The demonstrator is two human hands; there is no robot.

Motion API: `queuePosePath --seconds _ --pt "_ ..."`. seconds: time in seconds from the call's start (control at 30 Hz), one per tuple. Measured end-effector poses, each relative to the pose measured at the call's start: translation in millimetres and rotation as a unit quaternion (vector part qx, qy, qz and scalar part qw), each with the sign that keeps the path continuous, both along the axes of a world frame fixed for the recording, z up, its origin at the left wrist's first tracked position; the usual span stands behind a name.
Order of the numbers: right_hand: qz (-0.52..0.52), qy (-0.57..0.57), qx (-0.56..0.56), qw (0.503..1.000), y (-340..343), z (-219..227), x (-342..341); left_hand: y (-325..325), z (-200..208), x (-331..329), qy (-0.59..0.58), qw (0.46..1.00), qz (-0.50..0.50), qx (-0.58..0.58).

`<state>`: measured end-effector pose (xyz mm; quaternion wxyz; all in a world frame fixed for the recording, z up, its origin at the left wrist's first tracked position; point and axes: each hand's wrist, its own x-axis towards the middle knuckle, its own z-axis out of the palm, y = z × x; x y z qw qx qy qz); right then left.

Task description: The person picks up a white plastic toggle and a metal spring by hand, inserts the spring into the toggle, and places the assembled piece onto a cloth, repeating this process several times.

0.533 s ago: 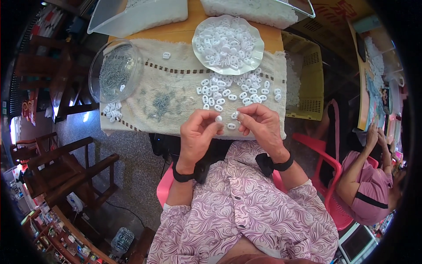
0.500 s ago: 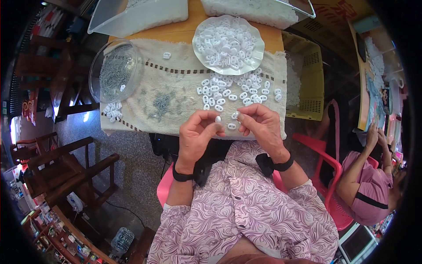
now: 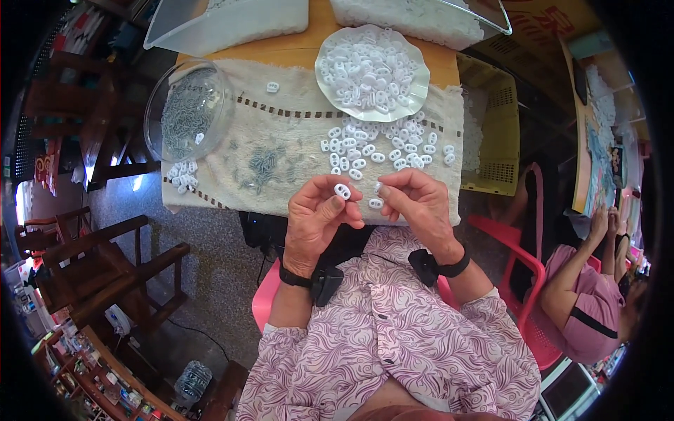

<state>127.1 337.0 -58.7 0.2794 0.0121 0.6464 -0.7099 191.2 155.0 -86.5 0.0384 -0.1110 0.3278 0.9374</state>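
Note:
Between its thumb and forefinger my left hand [image 3: 314,214] pinches a white oval two-hole cord-lock piece [image 3: 342,191], its holes facing up. My right hand [image 3: 420,210], close beside it, is closed on a small white plastic part [image 3: 380,188], mostly hidden by the fingertips. Below those fingertips another two-hole piece [image 3: 376,203] lies on the cloth [image 3: 302,133]. Many loose white pieces [image 3: 344,144] are spread beyond my hands, in front of a scalloped plate [image 3: 328,91] heaped with more. Left of them lies a small pile of grey spring-like bits [image 3: 263,165].
A clear round bowl [image 3: 149,116] of grey bits stands at the left, with a cluster of white pieces [image 3: 182,175] near it. Two translucent bins [image 3: 239,35] are at the back. A yellow crate [image 3: 509,133] stands right of the table. Another person [image 3: 583,295] sits at the far right.
The piece in my left hand has turned, so its two holes now show. My right hand keeps its pinch in nearly the same place. The whole view has shifted slightly.

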Motion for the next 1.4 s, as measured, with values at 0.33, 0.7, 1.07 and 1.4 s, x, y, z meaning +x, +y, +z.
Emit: queuePosePath --seconds 0.33,0.7,1.07,1.4 --pt "0.000 0.008 0.009 1.000 -2.6 -3.0 1.2 2.3 4.7 -3.1 -0.058 0.996 0.055 -0.027" --pt "-0.027 -0.001 -0.040 0.999 -12.8 -4.6 1.9 21.2 -2.7 -5.1 -0.050 0.991 0.088 -0.084" --pt "-0.047 0.024 -0.030 0.998 -21.0 -12.6 5.8 34.1 -15.6 -4.8 -0.053 0.984 0.116 -0.125" --pt "-0.061 0.029 -0.019 0.998 -21.0 -13.6 3.0 35.2 -7.9 -8.4 -0.065 0.980 0.118 -0.149"
